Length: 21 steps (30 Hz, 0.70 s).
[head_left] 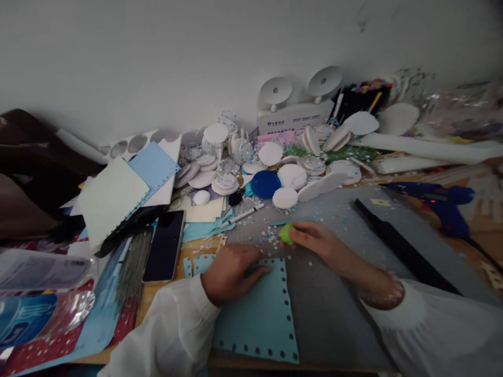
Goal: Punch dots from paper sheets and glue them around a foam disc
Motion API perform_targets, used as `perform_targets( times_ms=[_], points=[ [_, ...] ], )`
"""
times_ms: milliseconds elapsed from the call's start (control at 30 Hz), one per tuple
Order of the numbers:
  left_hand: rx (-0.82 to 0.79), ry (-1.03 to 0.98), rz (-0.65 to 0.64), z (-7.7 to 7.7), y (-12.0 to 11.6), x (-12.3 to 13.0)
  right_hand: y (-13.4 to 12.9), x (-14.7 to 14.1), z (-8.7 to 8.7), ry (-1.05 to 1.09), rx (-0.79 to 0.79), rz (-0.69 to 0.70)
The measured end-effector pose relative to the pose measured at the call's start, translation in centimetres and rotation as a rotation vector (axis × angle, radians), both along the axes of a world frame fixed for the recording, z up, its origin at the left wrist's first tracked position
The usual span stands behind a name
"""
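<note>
A light-blue sheet of paper (255,314) with small flower-shaped holes along its edges lies at the front of the grey mat. My left hand (231,269) rests on the sheet's upper part, thumb and forefinger apart, pressing it flat; some of its fingers are hidden. Just beyond the sheet's far edge, my right hand (318,241) is closed on a small bright green paper punch (286,234), mostly covered by the fingers. Tiny punched paper bits (269,235) are scattered around the punch.
White foam discs (285,198) and a blue disc (266,184) pile up behind. A phone (164,246), stacked punched sheets (113,193) and a plastic bottle (43,317) lie left. At right are a black stick-like object (396,241) and a blue glue gun (448,201), its red light on.
</note>
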State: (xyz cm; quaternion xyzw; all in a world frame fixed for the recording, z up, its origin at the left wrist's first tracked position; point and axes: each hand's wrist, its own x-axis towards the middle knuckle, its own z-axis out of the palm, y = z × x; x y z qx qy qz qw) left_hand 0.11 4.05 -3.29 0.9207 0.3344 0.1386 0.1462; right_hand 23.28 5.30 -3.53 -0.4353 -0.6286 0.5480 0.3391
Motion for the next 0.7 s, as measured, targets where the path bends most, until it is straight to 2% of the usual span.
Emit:
perform_targets(
  times_ms=[167, 233, 367, 467, 567, 700],
  points=[
    [-0.147, -0.105, -0.056, 0.7, 0.2, 0.1, 0.5, -0.2, -0.4, 0.378, -0.329, -0.072],
    [-0.183, -0.187, -0.059, 1.4, 0.2, 0.0, 0.4, -0.4, -0.3, 0.483, -0.412, -0.078],
    [-0.175, -0.386, 0.008, 4.1, -0.1, -0.7, 0.5, -0.5, 0.0, 0.582, -0.464, -0.113],
    [-0.138, -0.489, 0.068, 6.8, -0.6, -2.1, 0.6, -0.3, -0.3, 0.494, -0.373, -0.125],
    [-0.056, -0.551, 0.245, 8.9, -1.3, -4.0, 0.6, -0.2, -1.0, 0.399, -0.229, -0.188],
    [0.078, -0.722, 0.694, 10.1, -1.5, -7.1, 0.5, -0.4, -1.4, 0.286, -0.117, -0.239]
  ],
)
